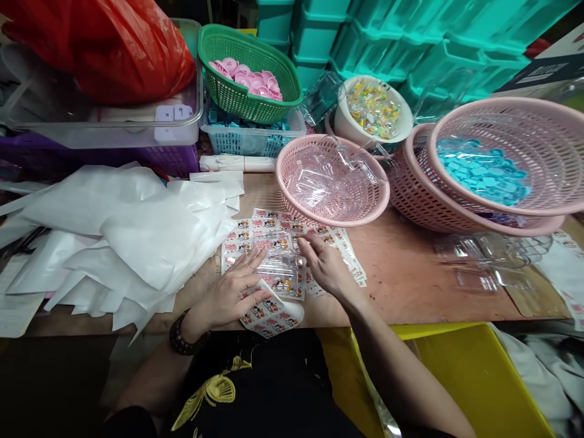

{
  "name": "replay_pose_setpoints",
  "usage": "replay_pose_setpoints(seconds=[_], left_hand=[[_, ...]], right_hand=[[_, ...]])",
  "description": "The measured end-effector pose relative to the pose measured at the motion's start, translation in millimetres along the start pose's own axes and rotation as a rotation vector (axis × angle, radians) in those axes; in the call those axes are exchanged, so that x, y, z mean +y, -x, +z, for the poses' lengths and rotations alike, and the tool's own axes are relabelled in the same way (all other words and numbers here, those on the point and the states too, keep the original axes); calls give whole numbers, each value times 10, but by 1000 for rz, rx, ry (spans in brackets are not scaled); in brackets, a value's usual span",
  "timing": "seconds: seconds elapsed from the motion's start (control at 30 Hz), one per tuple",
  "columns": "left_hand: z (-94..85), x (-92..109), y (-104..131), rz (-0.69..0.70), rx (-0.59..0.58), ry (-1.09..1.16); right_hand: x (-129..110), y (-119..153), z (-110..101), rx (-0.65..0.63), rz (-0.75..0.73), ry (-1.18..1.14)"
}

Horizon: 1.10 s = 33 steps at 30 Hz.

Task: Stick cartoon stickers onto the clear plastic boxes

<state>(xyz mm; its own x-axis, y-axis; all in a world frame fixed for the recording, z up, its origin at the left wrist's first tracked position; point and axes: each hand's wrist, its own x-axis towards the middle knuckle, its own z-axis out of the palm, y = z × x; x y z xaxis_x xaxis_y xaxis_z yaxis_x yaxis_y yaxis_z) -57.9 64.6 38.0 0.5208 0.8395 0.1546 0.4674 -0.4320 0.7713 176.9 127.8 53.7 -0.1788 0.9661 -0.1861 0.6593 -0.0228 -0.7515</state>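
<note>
My left hand point(235, 291), with a dark beaded bracelet at the wrist, lies with its fingers spread at the left edge of a clear plastic case point(279, 263). A curled sheet of cat stickers point(269, 316) is under its thumb. My right hand point(322, 261) has its fingers curled together at the upper right of the case; what they hold, if anything, is too small to make out. Beneath the case are more printed sticker sheets point(349, 246) on the wooden table point(392, 274).
White backing sheets point(137, 231) are heaped at the left. A pink basket point(333, 213) of clear plastic parts stands behind my hands. Stacked pink baskets point(479, 219) are at the right, near loose clear cases point(469, 249). A green basket point(250, 106) holds pink pieces.
</note>
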Motion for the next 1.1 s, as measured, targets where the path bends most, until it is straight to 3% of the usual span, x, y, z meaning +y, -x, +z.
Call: replay_pose_setpoints(seconds=[0.13, 0.27, 0.37, 0.47, 0.63, 0.77, 0.83, 0.97, 1.03, 1.1], left_hand=[[60, -34, 53, -32, 57, 51], [136, -107, 148, -93, 118, 98], [189, -163, 203, -87, 175, 133], [227, -173, 221, -77, 207, 182], [189, -95, 222, -129, 105, 352], [-48, -53, 359, -186, 23, 440], [-205, -55, 499, -244, 51, 517], [-408, -52, 780, -418, 285, 732], [-422, -24, 838, -512, 390, 795], [-387, 17, 816, -602, 474, 822]], right_hand=[[47, 158, 334, -44, 15, -317], [26, 252, 621, 58, 54, -535], [-36, 266, 691, 141, 55, -562], [-159, 279, 603, 212, -44, -399], [-456, 351, 403, 260, -243, 355], [-598, 408, 598, 307, -315, 741], [-615, 444, 785, 289, -366, 817], [-613, 526, 1005, 150, -490, 816], [-609, 532, 918, 118, -512, 702], [-600, 502, 697, 173, -518, 474]])
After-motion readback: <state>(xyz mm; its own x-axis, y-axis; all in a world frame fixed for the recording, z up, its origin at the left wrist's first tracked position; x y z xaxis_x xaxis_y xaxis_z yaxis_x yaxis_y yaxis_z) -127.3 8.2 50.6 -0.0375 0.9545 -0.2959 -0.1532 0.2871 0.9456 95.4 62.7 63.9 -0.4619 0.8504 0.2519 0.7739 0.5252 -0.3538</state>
